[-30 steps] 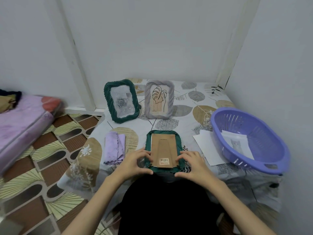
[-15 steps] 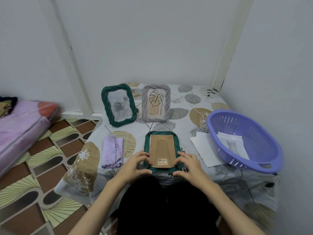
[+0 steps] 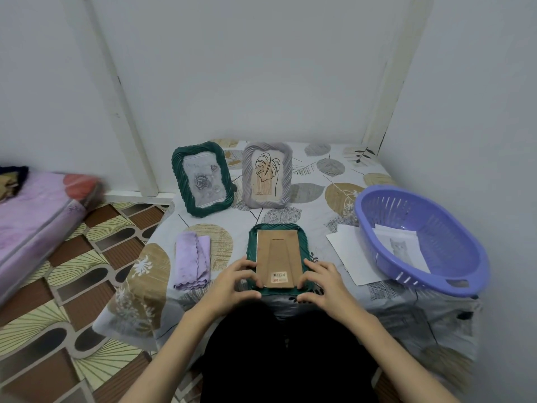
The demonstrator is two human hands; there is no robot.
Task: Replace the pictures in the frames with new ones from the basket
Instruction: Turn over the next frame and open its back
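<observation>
A green frame (image 3: 277,228) lies face down on the sheet in front of me, its brown cardboard back (image 3: 277,257) with a barcode sticker facing up. My left hand (image 3: 232,282) grips its lower left edge and my right hand (image 3: 322,283) its lower right edge, thumbs on the near rim. Behind it stand a green frame with a grey rose picture (image 3: 202,178) and a grey frame with a leaf drawing (image 3: 267,175). A purple basket (image 3: 418,239) at the right holds a cat picture (image 3: 402,248).
White sheets of paper (image 3: 348,254) lie between the face-down frame and the basket. A folded lilac cloth (image 3: 192,258) lies to the left. The leaf-patterned sheet (image 3: 313,187) ends at a patterned floor (image 3: 72,286) on the left; a pink mattress (image 3: 32,210) lies beyond. Walls close the back and right.
The view has shifted slightly downward and to the left. Both hands stay on the face-down frame's lower corners, fingers shifting slightly along its edges.
</observation>
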